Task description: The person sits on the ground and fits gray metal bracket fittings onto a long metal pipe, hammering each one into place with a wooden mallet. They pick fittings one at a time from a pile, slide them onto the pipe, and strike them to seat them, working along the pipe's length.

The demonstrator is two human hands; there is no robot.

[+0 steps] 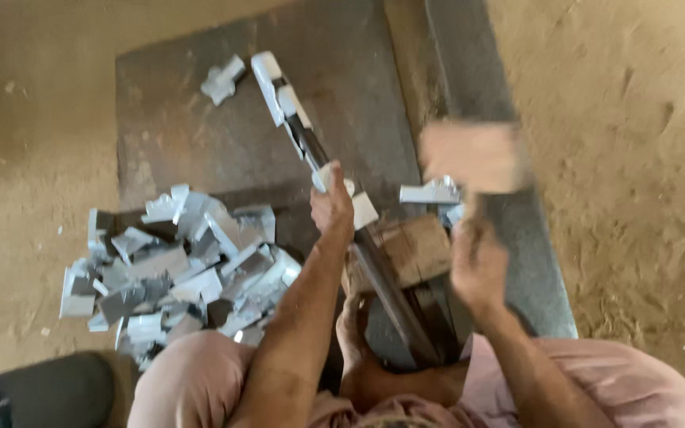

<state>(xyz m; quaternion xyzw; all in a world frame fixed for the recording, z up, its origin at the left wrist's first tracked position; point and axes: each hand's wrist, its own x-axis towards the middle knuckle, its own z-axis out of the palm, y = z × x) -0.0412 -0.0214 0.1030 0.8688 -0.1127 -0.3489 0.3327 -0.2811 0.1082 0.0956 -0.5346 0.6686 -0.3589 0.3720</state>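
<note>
Pink-clad knees (192, 380) sit nearest. Beside them lies a pile of shiny grey metal pieces (176, 261). Left hand (331, 208) pinches one small piece (362, 210) on the long dark bar (374, 269). Right hand (477, 265), blurry, grips a wooden mallet (469, 154) over the flat dark slab (200, 127).

Left hand (331, 208) pinching metal pc on dark bar (374, 269), right hand (479, 265) gripping blurred mallet (469, 156), scrap pile (172, 265) nearby

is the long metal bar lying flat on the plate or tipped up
Tipped: the long metal bar slants over a wooden block, its far end resting on the dark plate; the left hand grips it midway.
</note>
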